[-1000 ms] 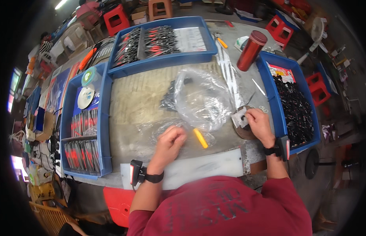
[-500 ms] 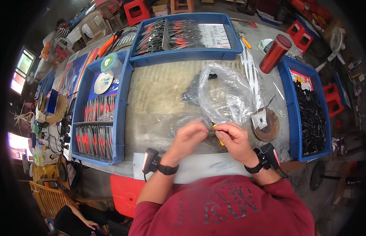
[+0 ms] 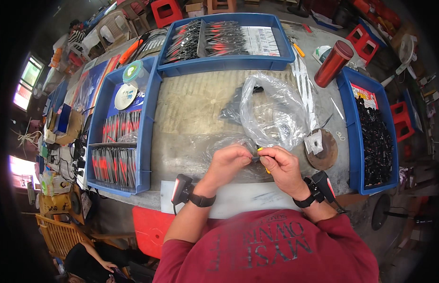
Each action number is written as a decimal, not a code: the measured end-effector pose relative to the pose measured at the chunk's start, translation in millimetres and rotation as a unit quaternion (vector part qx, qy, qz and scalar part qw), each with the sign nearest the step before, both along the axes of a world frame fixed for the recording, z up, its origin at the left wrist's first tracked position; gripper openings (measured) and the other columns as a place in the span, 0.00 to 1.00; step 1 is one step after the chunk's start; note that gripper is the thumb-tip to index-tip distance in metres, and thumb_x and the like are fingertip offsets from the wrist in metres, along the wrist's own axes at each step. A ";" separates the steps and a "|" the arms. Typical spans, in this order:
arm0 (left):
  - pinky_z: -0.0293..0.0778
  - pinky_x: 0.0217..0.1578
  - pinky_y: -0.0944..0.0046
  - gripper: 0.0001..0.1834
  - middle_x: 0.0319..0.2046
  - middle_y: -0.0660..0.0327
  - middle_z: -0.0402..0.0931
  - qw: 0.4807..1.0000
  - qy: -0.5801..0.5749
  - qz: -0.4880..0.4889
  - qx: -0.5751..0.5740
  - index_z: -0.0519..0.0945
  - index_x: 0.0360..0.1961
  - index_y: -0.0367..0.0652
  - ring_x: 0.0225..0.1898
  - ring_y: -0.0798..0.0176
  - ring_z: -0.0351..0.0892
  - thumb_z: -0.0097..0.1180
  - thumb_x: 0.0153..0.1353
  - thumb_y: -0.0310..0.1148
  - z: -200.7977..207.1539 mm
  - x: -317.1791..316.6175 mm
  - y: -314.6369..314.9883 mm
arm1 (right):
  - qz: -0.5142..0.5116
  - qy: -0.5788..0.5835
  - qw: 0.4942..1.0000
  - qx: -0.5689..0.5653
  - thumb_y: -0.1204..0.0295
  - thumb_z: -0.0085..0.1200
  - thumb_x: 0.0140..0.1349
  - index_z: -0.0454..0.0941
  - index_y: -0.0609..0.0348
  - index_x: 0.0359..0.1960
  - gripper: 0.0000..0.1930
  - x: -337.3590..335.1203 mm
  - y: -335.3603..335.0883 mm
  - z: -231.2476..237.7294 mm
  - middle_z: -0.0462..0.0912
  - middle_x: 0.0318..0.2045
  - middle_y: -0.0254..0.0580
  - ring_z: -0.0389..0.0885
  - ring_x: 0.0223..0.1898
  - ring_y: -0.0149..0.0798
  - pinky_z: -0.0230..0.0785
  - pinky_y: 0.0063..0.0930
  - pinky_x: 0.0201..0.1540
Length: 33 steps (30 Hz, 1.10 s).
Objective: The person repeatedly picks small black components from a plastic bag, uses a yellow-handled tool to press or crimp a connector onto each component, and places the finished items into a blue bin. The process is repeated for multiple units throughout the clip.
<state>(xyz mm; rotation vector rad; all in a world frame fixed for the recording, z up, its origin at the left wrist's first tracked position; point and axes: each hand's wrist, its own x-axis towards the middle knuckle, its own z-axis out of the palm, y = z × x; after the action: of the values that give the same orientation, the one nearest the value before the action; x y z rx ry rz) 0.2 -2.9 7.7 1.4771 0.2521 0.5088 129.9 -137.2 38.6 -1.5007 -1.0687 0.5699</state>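
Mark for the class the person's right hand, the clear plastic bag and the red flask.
Right hand [image 3: 285,171]: head view, back of the hand.
Clear plastic bag [image 3: 277,130]: head view, crumpled lower part.
Red flask [image 3: 331,67]: head view, middle of its body.

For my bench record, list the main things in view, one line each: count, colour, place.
Trays: three, blue, around the table
Slim pieces: many, black and red, left tray and back tray
Small parts: many, black, right tray
Tumbler: one, red, by right tray
Plastic bag: one, clear, centre
Disc: one, brown, right of bag
Dish: one, white, left tray
Stools: several, red, beyond table
Handle: one, yellow, front centre, partly hidden
Thin piece: one, dark, centre
Left hand: one, bare, pinching thin piece
Right hand: one, bare, pinching thin piece
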 end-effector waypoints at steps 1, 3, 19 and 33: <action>0.69 0.36 0.70 0.04 0.30 0.62 0.74 1.000 -0.001 -0.003 -0.015 0.77 0.30 0.34 0.34 0.69 0.72 0.55 0.53 0.18 -0.3 -0.3 0.1 | 0.002 0.002 1.000 -0.004 0.79 0.53 0.56 0.77 0.65 0.35 0.06 0.0 -0.3 -0.1 0.78 0.29 0.44 0.77 0.30 0.38 0.68 0.24 0.33; 0.69 0.35 0.71 0.03 0.29 0.63 0.74 0.999 0.004 -0.011 -0.049 0.78 0.30 0.34 0.33 0.70 0.72 0.55 0.53 0.18 -0.6 -0.9 0.2 | 0.008 -0.025 1.000 0.012 0.79 0.53 0.56 0.77 0.65 0.35 0.05 0.4 0.1 -0.6 0.78 0.29 0.44 0.77 0.30 0.38 0.68 0.24 0.33; 0.67 0.20 0.72 0.02 0.21 0.63 0.74 0.975 0.031 -0.112 -0.189 0.77 0.28 0.34 0.20 0.73 0.72 0.54 0.53 0.17 -3.7 -4.2 5.5 | 0.031 -0.085 0.995 0.052 0.78 0.53 0.58 0.77 0.64 0.35 0.04 -6.7 -1.9 -9.4 0.75 0.21 0.35 0.70 0.22 0.28 0.63 0.22 0.25; 0.70 0.24 0.65 0.08 0.22 0.56 0.71 0.937 0.003 0.127 0.325 0.76 0.35 0.38 0.22 0.58 0.73 0.53 0.52 0.19 8.4 7.1 -14.2 | -0.026 0.202 0.979 0.000 0.71 0.50 0.63 0.77 0.63 0.41 0.09 -11.5 1.3 -23.5 0.73 0.22 0.27 0.63 0.21 0.17 0.56 0.11 0.22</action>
<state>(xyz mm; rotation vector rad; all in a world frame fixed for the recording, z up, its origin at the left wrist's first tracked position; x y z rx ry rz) 7.2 -17.1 16.1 2.1041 0.2965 0.8511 118.4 -135.9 15.1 -1.3350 -0.7112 0.7972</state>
